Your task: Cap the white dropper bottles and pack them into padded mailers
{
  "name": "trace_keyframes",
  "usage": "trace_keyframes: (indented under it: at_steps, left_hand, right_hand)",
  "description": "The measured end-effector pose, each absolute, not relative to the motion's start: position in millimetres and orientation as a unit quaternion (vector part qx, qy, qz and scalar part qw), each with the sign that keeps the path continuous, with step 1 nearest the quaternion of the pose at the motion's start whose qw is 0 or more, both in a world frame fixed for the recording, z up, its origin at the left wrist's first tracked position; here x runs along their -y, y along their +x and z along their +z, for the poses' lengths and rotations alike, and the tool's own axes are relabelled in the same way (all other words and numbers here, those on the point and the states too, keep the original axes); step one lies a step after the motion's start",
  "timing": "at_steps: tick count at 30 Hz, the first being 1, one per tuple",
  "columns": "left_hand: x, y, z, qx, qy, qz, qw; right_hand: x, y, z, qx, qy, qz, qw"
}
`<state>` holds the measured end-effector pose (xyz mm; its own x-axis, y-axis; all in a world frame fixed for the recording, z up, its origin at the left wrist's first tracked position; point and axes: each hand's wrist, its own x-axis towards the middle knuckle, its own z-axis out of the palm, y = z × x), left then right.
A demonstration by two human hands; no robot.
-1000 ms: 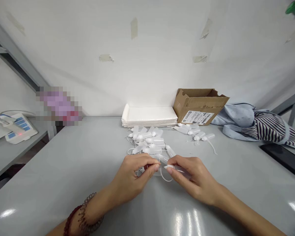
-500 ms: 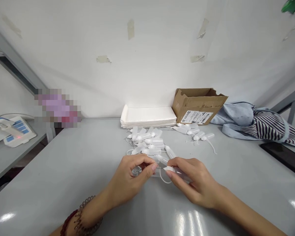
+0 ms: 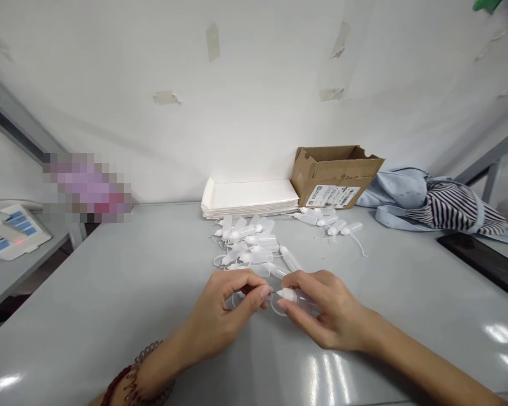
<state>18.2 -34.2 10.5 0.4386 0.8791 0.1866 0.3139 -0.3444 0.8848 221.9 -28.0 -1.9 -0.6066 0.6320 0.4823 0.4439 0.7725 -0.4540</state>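
In my right hand (image 3: 327,310) is a small translucent bottle with a white pointed nozzle (image 3: 288,294), lying on its side and pointing left. My left hand (image 3: 232,310) pinches a tiny piece at the nozzle's tip, mostly hidden by the fingertips; a thin white strap loops below. Just beyond the hands lies a pile of similar bottles (image 3: 260,240) with white nozzles and curly straps. A second, smaller group of bottles (image 3: 337,226) rests farther right, before the cardboard box.
White padded envelopes (image 3: 249,195) are stacked against the wall beside an open cardboard box (image 3: 336,175). On the right are a blue and striped cloth bag (image 3: 448,206) and a black phone (image 3: 482,265). A white device (image 3: 19,231) sits on the left shelf.
The view has shifted slightly. My right hand has moved a little left with the bottle, and more of its white nozzle shows now. The left hand keeps its pinch.
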Motion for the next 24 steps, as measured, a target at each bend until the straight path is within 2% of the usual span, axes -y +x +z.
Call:
trace_keyframes:
  at_steps: [6, 11, 24]
  left_hand:
    - [37.1, 18.7, 10.7, -0.391, 0.783, 0.358, 0.324]
    - [38.7, 20.7, 5.4, -0.393, 0.789, 0.355, 0.311]
    - [30.5, 13.1, 17.5, -0.437, 0.73, 0.356, 0.386]
  right_hand:
    - [30.2, 221.1, -5.2, 0.89, -0.303, 0.123, 0.317]
    - [31.5, 221.2, -5.0, 0.892, -0.301, 0.125, 0.313]
    - [27.8, 217.1, 1.4, 0.878, -0.354, 0.159, 0.279]
